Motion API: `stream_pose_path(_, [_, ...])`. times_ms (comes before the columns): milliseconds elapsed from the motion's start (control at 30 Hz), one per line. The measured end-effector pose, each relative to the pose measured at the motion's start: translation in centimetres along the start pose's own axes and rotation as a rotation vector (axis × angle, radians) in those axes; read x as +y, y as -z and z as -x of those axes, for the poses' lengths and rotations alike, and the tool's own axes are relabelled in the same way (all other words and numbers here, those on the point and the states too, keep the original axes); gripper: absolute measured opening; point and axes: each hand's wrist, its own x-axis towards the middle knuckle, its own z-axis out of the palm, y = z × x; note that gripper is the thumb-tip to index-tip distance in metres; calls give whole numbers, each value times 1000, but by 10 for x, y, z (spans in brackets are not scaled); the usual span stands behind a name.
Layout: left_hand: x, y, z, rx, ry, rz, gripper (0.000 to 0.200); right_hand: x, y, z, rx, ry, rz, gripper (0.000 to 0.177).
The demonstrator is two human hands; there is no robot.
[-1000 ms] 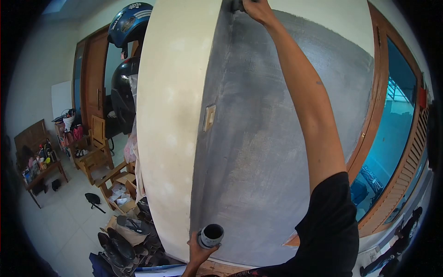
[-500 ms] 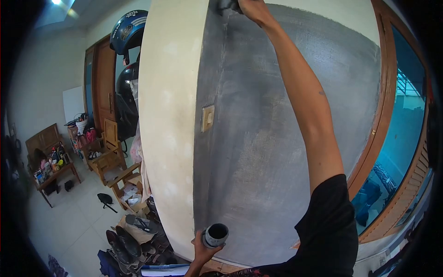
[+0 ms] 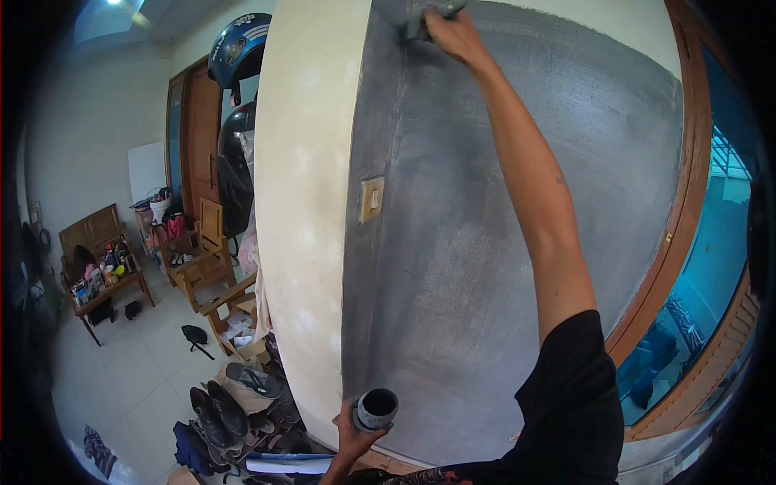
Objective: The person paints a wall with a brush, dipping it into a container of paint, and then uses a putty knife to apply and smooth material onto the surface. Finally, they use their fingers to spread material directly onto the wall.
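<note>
Low in the view, my left hand (image 3: 353,436) is closed round a small paint-smeared cup (image 3: 374,422), held upright with a dark inside. My right arm reaches up to the top of the wall, where my right hand (image 3: 454,34) grips a grey-smeared paintbrush (image 3: 420,24). The brush is against or very near the grey wall (image 3: 525,162) by its inner corner; its bristles are blurred and partly hidden. Streaky grey paint covers this wall and a narrow strip beside the cream pillar (image 3: 311,202). A light switch (image 3: 371,200) sits on that strip.
A wood-framed window (image 3: 687,194) borders the wall on the right. Shoes (image 3: 218,416) and a blue-white packet (image 3: 287,463) lie low on the left. Helmets (image 3: 240,48) hang behind the pillar. Farther back stand wooden chairs (image 3: 202,259) and a cluttered small table (image 3: 109,287).
My right hand and the paintbrush have come slightly lower and to the right in view. The surroundings have shifted a little to the right. My left hand still holds the cup.
</note>
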Motion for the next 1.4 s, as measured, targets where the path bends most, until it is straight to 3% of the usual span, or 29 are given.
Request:
stream_pose_path(33, [4, 0, 0, -3, 1, -38, 90, 2, -12, -2, 35, 98, -33, 61])
stream_pose_path(100, [2, 0, -1, -8, 3, -83, 91, -22, -1, 12, -8, 81, -97, 55])
stream_pose_path(167, [-6, -5, -2, 15, -41, -39, 89, -33, 18, 14, -239, 107, -367, 45])
stream_pose_path(300, [-6, -8, -3, -6, -32, 38, 89, -45, 54, 35, -62, 205, -440, 41])
stream_pose_path(367, [-9, -10, -5, -24, -4, 115, 90, -34, 63, 35, 52, 136, -250, 43])
stream_pose_path(433, [-5, -9, -6, -24, 14, 116, 90, -32, 59, 39, 38, 146, -204, 44])
stream_pose_path(500, [-4, -9, -8, -24, 25, 118, 90, -6, 29, 30, -14, -21, -110, 43])
stream_pose_path(533, [-8, -10, -9, -25, 17, 77, 91, 15, 2, 12, 68, 122, -198, 44])
stream_pose_path(567, [-12, -11, -10, -28, 8, 36, 91, 6, -2, 14, 69, 124, -197, 44])
stream_pose_path(633, [-16, -14, -11, -31, 9, 65, 91, -16, 1, 25, -157, 75, -268, 45])
stream_pose_path(767, [-20, -17, -11, -40, 19, 142, 91, -41, 29, 42, -198, 176, -434, 42])
stream_pose_path(833, [-23, -18, -12, -47, 19, 104, 91, -48, 54, 54, -79, 242, -508, 41])
stream_pose_path(900, [-24, -18, -9, -48, 20, 67, 91, -42, 63, 51, -65, 235, -482, 41])
stream_pose_path(967, [-22, -17, -9, -52, 23, 60, 92, -40, 64, 52, 66, 75, -123, 43])
stream_pose_path(1133, [-12, -13, -8, -23, 22, 39, 92, -27, 1, 46, -70, -74, -87, 50])
stream_pose_path(1200, [-13, -13, -10, -26, 26, 25, 92, -53, -48, 70, 629, 61, 217, 49])
stream_pose_path(1233, [-16, -14, -9, -34, 26, 65, 92, -57, -30, 70, 633, 59, 217, 49])
stream_pose_path(1300, [-17, -14, -8, -47, 31, 102, 92, -63, 28, 65, -120, 133, -398, 46])
stream_pose_path(1400, [-12, -12, -6, -50, 29, 109, 92, -52, 52, 63, -49, 189, -482, 45])
